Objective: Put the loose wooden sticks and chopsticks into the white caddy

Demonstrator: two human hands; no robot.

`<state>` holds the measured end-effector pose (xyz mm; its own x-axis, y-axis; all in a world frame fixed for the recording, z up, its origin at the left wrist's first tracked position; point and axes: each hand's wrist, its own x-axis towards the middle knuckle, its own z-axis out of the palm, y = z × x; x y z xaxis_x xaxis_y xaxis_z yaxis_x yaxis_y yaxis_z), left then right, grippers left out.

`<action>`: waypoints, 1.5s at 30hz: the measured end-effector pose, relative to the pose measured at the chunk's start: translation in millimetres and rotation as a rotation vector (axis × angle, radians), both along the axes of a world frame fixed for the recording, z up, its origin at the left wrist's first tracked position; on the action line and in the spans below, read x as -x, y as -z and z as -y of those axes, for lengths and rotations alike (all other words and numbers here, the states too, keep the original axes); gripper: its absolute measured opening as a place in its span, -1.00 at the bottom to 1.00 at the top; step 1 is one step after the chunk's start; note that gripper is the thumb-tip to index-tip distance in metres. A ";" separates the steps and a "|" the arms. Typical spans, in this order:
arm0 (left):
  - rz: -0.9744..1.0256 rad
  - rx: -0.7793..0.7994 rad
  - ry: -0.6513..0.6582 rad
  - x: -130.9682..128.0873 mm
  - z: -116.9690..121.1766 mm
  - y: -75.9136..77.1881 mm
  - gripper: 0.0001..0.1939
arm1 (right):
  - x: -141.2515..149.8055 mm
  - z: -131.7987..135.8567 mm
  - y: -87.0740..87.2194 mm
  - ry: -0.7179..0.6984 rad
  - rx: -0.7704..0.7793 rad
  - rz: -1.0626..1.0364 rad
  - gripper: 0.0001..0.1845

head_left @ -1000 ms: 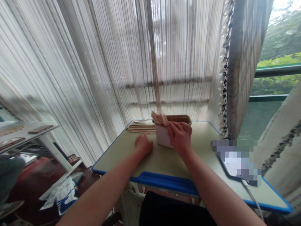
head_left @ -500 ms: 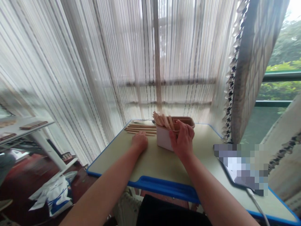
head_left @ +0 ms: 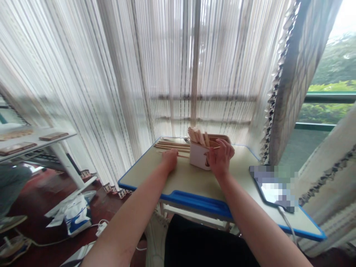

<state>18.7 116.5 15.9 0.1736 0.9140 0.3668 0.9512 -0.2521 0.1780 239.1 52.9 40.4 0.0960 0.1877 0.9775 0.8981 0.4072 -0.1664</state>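
My left hand rests on the table with its fingers closed over the nearest chopstick, whose ends show on either side of it. Other wooden chopsticks lie in a loose row just behind. To their right stands a utensil box with a pale front and brown compartments. Thin wooden sticks stand bunched in its left compartment. My right hand grips the box at its right side, thumb in front and fingers curled over the rim. The fingers partly hide the right compartments.
The small table has a blue edge. A metal spoon lies behind the chopsticks. At the right is a blurred-out tablet-like device with a white cable. A white side table stands left; a plastic bag is on the floor.
The view has shifted, so the table sits differently in the picture. My left fingers have closed on the near chopstick, which now lies slightly tilted. My right hand stays at the box, fingers more curled.
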 end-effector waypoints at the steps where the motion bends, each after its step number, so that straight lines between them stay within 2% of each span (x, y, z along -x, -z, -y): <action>1: 0.026 -0.015 -0.009 0.1 1.5 -1.8 -0.73 | -1.0 0.7 0.1 -0.004 0.001 -0.003 -0.63; 6: 0.123 -0.194 -0.025 -0.1 12.1 -11.9 -0.73 | -3.8 3.7 -0.8 -0.004 0.003 -0.026 -0.67; 11: 0.113 -0.347 0.005 -2.5 29.5 -20.2 -0.77 | 0.6 8.6 0.3 -0.033 0.011 0.099 -0.69; 15: 0.081 -0.371 0.149 -5.5 39.0 -21.8 -0.70 | 7.0 16.1 1.8 -0.048 0.046 0.218 -0.68; 20: 0.039 -0.446 0.255 -12.0 44.8 -20.4 -0.61 | 12.6 22.7 0.1 -0.018 0.070 0.292 -0.61; 24: 0.002 -0.465 0.286 -17.8 48.0 -19.6 -0.58 | 14.9 24.3 -1.2 -0.113 0.116 0.388 -0.60; 29: -0.014 -0.418 0.300 -21.1 49.4 -20.7 -0.58 | 17.9 23.2 -1.4 -0.208 0.168 0.473 -0.74; 36: 0.049 -0.433 0.246 -17.7 39.2 -16.5 -0.57 | 6.3 19.6 -6.7 -0.108 0.012 0.155 -0.77; 40: 0.019 -0.387 0.279 -16.3 33.8 -12.9 -0.62 | 0.7 18.0 -9.4 -0.092 -0.105 0.042 -0.74; 43: -0.007 -0.349 0.311 -17.1 32.4 -11.0 -0.65 | 4.1 17.4 -7.9 -0.207 -0.070 -0.039 -0.60; 45: -0.013 -0.329 0.327 -17.8 32.2 -10.0 -0.66 | 9.5 17.7 -6.7 -0.383 0.023 -0.158 -0.40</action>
<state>36.5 84.3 25.9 0.4402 0.6454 0.6243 0.8137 -0.5807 0.0265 229.5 35.2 47.1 0.1639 0.2608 0.9514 0.6447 0.7017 -0.3034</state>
